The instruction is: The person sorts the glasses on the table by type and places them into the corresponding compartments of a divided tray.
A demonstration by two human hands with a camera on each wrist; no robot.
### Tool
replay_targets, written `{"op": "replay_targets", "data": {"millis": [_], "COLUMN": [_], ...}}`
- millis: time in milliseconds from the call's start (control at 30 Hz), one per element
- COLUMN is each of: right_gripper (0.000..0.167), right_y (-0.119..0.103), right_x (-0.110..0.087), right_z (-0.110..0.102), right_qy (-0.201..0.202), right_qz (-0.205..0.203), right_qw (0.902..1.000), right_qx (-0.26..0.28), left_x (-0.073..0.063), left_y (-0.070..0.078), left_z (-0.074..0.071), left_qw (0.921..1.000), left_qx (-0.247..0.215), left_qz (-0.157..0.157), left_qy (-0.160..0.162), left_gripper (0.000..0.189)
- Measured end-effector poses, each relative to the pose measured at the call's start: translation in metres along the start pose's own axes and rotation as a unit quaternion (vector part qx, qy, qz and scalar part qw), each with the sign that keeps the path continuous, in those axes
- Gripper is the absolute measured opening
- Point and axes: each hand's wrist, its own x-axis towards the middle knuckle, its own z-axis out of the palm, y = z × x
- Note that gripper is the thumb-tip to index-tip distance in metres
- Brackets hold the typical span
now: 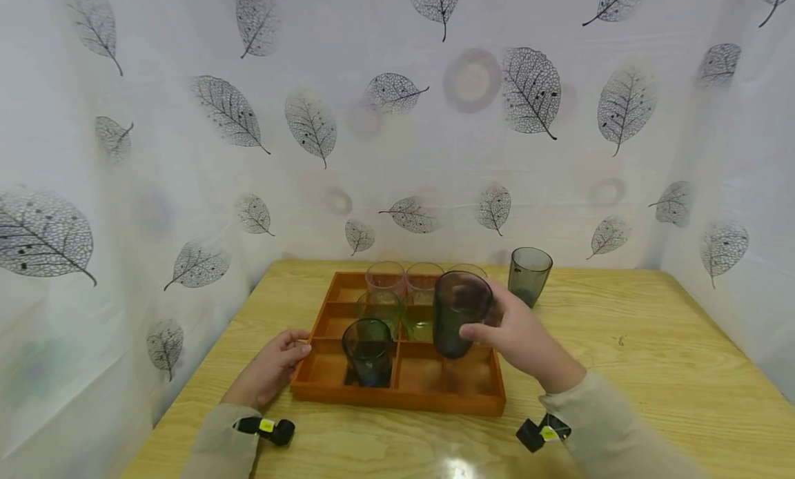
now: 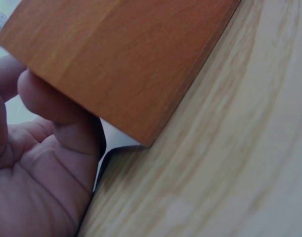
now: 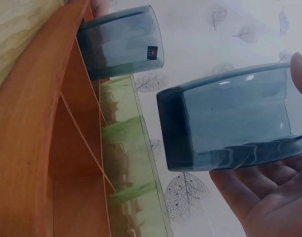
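My right hand [image 1: 522, 334] grips a dark blue-grey glass tumbler [image 3: 230, 118] around its side, thumb on the near face. The tumbler is upright, slightly tilted, above the front right part of a wooden compartment tray [image 1: 348, 396]. At the tray's left side, my left hand [image 1: 270, 368] holds its edge with curled fingers. A similar dark tumbler [image 1: 368, 351] stands in the front left compartment. Green glasses [image 1: 380, 310] stand in the middle row and pinkish clear glasses [image 1: 385, 279] at the back. Some are partly hidden by the raised tumbler and right hand.
Another grey tumbler [image 1: 529, 279] stands on the wooden table [image 1: 621, 368], behind and right of the tray. A white curtain [image 1: 397, 154] printed with dark leaves encloses the back and sides.
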Motion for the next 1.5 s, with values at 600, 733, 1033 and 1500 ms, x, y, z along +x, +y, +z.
{"op": "replay_targets", "data": {"millis": [600,733,1033,1500], "right_gripper": [0.073,0.072,0.073,0.074], "right_y": [0.01,0.014,0.023,0.036], "right_x": [0.003,0.002,0.0,-0.003], "right_z": [0.033,0.039,0.047,0.056], "right_qy": [-0.03,-0.035,-0.044,-0.056], "right_qz": [0.038,0.042,0.055,0.065], "right_qw": [0.9986,0.9984,0.9975,0.9962], "right_qx": [0.022,0.013,-0.01,0.013], "left_x": [0.003,0.003,0.002,0.002], "left_y": [-0.002,-0.003,-0.003,-0.003], "left_z": [-0.002,-0.002,-0.001,-0.002], "left_qw": [0.9999,0.9999,1.0,0.9999], "left_qx": [-0.008,-0.013,-0.008,-0.008], "left_qz": [0.007,0.005,0.002,0.007], "left_qy": [0.0,0.005,0.002,-0.002], "left_gripper": [0.032,0.03,0.032,0.033]}}
